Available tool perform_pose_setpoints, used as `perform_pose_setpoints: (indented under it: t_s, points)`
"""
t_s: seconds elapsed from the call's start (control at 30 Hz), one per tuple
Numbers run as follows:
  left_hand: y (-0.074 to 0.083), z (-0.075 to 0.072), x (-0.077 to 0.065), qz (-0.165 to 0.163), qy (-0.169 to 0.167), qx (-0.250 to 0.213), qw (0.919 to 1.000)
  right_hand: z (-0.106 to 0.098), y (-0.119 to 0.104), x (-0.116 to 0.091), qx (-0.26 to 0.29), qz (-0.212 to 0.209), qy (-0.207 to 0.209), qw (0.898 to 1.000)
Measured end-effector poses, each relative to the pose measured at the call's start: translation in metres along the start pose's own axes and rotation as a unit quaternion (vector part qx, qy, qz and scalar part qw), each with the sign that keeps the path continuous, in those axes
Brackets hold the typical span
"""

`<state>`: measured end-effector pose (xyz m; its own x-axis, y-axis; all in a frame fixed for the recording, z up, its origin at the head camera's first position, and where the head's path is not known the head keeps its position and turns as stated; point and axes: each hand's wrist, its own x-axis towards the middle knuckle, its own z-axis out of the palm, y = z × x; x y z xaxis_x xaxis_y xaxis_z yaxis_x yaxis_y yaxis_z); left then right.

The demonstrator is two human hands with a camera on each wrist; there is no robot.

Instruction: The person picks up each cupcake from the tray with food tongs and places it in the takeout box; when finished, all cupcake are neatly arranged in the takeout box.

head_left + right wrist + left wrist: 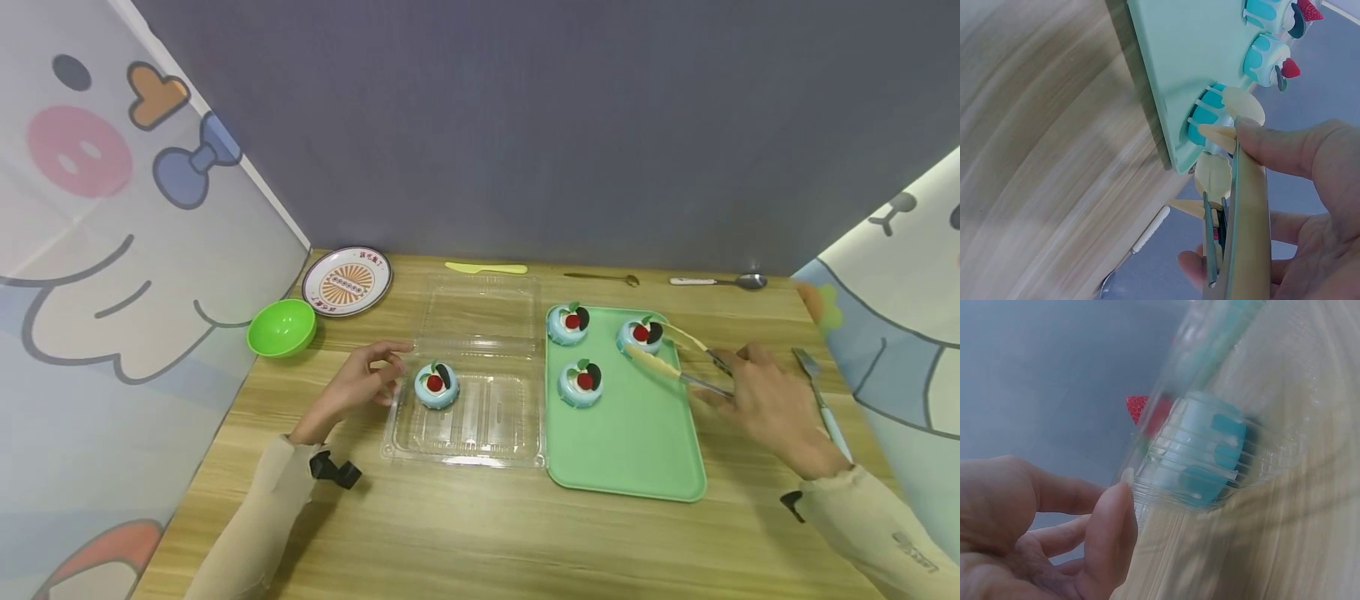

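Note:
My right hand (772,408) grips tongs (1250,219) with cream-coloured tips, which stand apart on either side of a toy cake (634,340) at the green tray's back right. The cake is pale blue with a red berry, a dark cookie and a green leaf. Two similar cakes, one at the back left (567,327) and one nearer the middle (580,388), sit on the green tray (630,450). At the left rim of a clear hinged plastic container (487,417), my left hand (363,379) pinches the edge between thumb and finger. Inside it stands another cake (436,392).
The container's lid (480,308) lies folded back. At the back left are a green bowl (282,327) and a patterned plate (347,282). A yellow knife (486,267) and two spoons, one dark (600,277), one white-handled (716,282), line the back; a fork (821,400) lies right.

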<state>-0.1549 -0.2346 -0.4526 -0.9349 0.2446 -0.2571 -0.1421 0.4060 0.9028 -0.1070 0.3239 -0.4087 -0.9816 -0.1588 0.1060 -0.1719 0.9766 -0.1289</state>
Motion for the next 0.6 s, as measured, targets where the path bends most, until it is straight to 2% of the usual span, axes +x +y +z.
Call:
perform_pose_setpoints:
  t_s: [0.33, 0.47, 0.6]
  points:
    - [-0.002, 0.0, 0.0, -0.001, -0.003, -0.002, 1.0, -0.01, -0.007, -0.005, 0.014, 0.021, 0.017, 1.0]
    - [-0.001, 0.001, 0.0, -0.002, -0.002, -0.005, 1.0, -0.022, -0.016, -0.01, 0.016, 0.022, 0.04, 0.999]
    - [0.0, 0.0, 0.0, -0.001, 0.001, -0.005, 1.0, -0.034, -0.025, -0.014, 0.008, -0.001, 0.091, 0.996]
